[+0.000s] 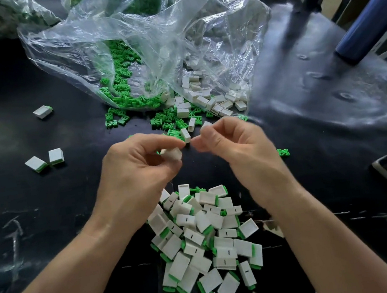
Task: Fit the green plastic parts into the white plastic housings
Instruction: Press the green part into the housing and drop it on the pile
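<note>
Your left hand (138, 163) grips a white housing (173, 154). Your right hand (231, 141) has fingertips pinched, contents blurred. Assembled pile (207, 238) between your wrists. Clear bag (149, 41) spills green parts (130, 100) onto the black table (47, 202).

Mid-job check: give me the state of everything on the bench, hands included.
left hand: grips a white housing
right hand: pinches a small pale piece, blurred
plastic bag: open, parts spilling out
green parts: loose, unfitted
near pile: housings fitted with green
</note>
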Demonstrator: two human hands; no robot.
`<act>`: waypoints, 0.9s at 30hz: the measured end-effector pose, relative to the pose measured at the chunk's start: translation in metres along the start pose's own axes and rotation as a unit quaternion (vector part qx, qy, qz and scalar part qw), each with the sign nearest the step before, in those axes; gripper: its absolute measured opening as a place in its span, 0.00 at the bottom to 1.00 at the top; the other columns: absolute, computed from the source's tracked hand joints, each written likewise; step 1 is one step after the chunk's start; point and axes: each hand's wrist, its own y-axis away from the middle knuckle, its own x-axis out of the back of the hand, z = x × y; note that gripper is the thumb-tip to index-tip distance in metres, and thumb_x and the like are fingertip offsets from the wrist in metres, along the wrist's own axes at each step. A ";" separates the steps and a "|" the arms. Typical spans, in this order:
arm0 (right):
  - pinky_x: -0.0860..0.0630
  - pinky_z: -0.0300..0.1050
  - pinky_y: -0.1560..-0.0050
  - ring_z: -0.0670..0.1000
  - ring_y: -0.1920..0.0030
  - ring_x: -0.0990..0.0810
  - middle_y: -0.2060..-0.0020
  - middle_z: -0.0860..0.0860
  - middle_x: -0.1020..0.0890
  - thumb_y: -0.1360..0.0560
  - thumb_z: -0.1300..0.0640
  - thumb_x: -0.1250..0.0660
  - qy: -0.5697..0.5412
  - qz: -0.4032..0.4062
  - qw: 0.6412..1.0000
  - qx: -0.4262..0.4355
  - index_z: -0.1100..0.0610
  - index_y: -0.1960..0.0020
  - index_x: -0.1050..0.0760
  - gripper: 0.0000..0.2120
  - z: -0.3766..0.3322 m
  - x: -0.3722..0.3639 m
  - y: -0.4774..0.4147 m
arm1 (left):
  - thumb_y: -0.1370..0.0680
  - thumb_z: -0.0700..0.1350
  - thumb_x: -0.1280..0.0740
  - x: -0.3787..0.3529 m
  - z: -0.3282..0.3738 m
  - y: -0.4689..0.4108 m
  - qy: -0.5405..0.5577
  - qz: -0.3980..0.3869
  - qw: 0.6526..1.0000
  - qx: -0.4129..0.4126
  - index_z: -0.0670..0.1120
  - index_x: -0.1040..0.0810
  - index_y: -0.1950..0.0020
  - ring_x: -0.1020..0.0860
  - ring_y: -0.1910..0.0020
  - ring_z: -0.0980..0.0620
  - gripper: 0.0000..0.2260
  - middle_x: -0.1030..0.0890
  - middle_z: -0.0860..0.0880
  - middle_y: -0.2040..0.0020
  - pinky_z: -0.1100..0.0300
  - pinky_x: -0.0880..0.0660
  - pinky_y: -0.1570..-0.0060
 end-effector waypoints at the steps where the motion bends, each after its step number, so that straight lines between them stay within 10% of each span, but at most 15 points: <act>1: 0.26 0.28 0.58 0.41 0.61 0.20 0.63 0.48 0.18 0.28 0.48 0.33 0.060 0.043 0.997 0.006 0.51 0.60 0.24 0.07 0.003 0.007 -0.004 | 0.32 0.35 0.27 0.000 0.000 -0.001 -0.005 -0.001 1.000 0.009 0.53 0.17 0.63 0.23 0.71 0.58 0.11 0.18 0.54 0.68 0.65 0.24 0.67; 5: 0.26 0.41 0.47 0.46 0.53 0.21 0.57 0.48 0.19 0.27 0.53 0.32 0.306 0.172 0.936 -0.019 0.50 0.54 0.20 0.03 0.022 0.033 -0.024 | 0.34 0.31 0.27 -0.001 0.006 0.001 0.032 -0.031 0.998 0.038 0.51 0.18 0.64 0.23 0.70 0.58 0.13 0.19 0.54 0.70 0.66 0.23 0.65; 12: 0.31 0.51 0.40 0.57 0.42 0.27 0.45 0.56 0.23 0.27 0.50 0.32 0.443 0.156 0.880 -0.068 0.55 0.42 0.23 0.16 0.034 0.033 -0.036 | 0.30 0.31 0.30 0.000 0.007 0.001 0.074 -0.037 0.995 0.063 0.51 0.18 0.60 0.18 0.65 0.52 0.14 0.16 0.50 0.65 0.63 0.20 0.61; 21: 0.32 0.49 0.46 0.60 0.48 0.24 0.50 0.58 0.20 0.23 0.54 0.38 0.451 0.178 0.875 -0.009 0.56 0.47 0.20 0.10 0.039 0.036 -0.038 | 0.32 0.30 0.30 -0.001 0.012 0.003 0.116 -0.054 0.989 0.075 0.45 0.19 0.62 0.19 0.68 0.54 0.10 0.17 0.48 0.68 0.67 0.24 0.69; 27: 0.31 0.34 0.67 0.40 0.71 0.26 0.77 0.43 0.24 0.24 0.51 0.35 0.190 0.195 0.961 0.053 0.53 0.60 0.21 0.09 0.023 0.033 -0.029 | 0.34 0.33 0.29 0.000 0.013 0.002 0.152 -0.072 0.981 0.092 0.45 0.17 0.65 0.18 0.68 0.52 0.07 0.17 0.46 0.67 0.66 0.23 0.69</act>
